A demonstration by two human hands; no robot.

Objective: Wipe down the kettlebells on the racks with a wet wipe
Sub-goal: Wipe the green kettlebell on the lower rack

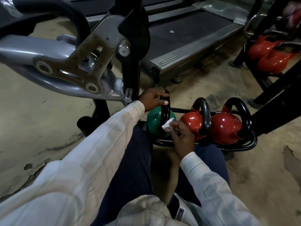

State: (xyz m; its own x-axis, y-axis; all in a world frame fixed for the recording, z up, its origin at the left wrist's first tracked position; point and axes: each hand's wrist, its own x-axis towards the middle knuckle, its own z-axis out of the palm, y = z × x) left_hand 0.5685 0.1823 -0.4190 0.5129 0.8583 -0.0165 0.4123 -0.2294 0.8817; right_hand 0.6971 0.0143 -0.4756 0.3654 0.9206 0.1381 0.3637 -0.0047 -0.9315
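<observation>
Left grip point(153, 100) clenched round green kettlebell point(154, 123) handle; right grip point(182, 137) pinches wet wipe point(167, 126) against it

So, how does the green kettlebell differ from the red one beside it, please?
The green kettlebell is green-bodied, the red kettlebell red. The left hand grips the green one's handle and the right hand presses a wipe on it; nobody holds the red one. Both have black handles, same rack.
</observation>
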